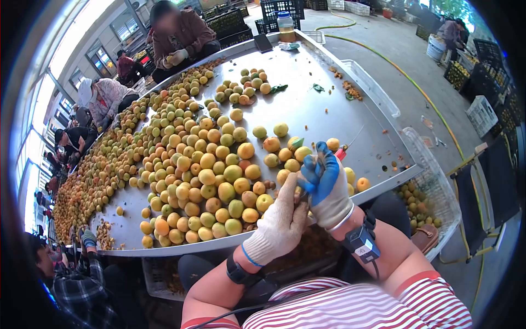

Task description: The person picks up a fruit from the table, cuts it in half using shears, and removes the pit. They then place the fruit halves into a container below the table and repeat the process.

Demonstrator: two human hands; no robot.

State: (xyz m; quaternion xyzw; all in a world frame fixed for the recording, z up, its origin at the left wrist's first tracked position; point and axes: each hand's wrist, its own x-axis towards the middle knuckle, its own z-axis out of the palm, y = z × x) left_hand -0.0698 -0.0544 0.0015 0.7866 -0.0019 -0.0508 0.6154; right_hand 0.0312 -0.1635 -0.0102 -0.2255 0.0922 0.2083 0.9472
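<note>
Beside yellow-orange apricots on the grey steel bench, our white-gloved left hand meets our blue-fingered right hand, its grip curled tight; the left's grip we cannot tell.

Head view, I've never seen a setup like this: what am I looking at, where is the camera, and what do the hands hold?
There is no machine here. The camera sits on a person's head and looks down at their own two gloved hands. The left hand, in a white glove, and the right hand, with blue fingers, meet over the near edge of a metal table. Their fingers curl around something small; the gloves hide what it is. A black box is strapped to the right wrist. A big heap of yellow and orange fruit covers much of the table. Other people sit around it, and a jar stands at the far end.
</note>
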